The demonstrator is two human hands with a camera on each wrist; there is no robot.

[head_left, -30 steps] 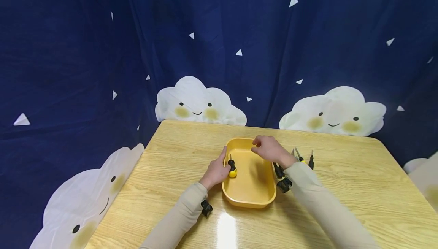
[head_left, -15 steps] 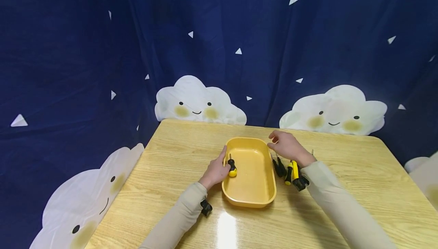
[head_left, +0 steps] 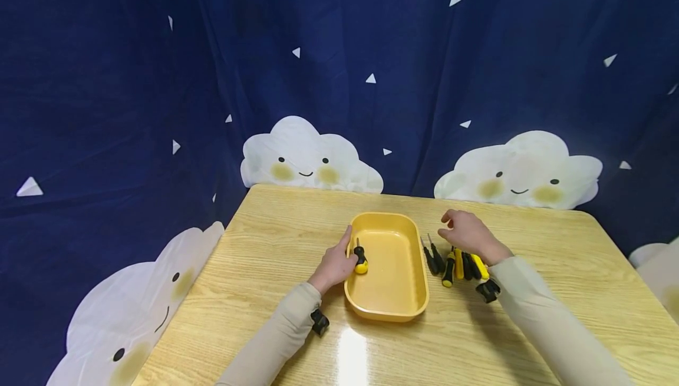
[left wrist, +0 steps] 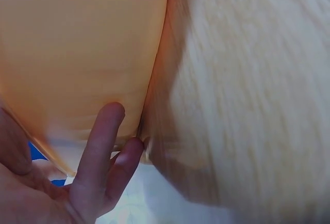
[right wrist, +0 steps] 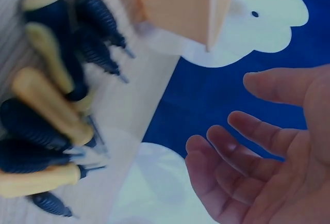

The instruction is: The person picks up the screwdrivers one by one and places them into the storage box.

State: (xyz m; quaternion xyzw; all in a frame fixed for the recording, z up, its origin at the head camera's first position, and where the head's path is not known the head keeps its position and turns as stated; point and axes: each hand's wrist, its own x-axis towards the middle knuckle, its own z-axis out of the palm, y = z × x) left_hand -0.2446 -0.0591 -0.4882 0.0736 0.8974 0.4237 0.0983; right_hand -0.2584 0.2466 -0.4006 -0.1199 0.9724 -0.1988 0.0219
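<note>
Right hand (head_left: pixel 469 234) shifts from beside the yellow tray (head_left: pixel 392 283) to above the screwdriver row (head_left: pixel 458 263) on the tabletop (head_left: pixel 551 268), its grip empty and relaxed; left hand (head_left: pixel 333 265) pinches the tray's wall beside the stubby screwdriver (head_left: pixel 361 258) inside; apparent step, tool collection, next requiring a descending pinch.

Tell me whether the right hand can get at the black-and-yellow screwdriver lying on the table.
Likely yes: the right hand looks empty and is close by, and nothing seems to lie on the black-and-yellow screwdriver, though other tools crowd it on both sides.
</note>
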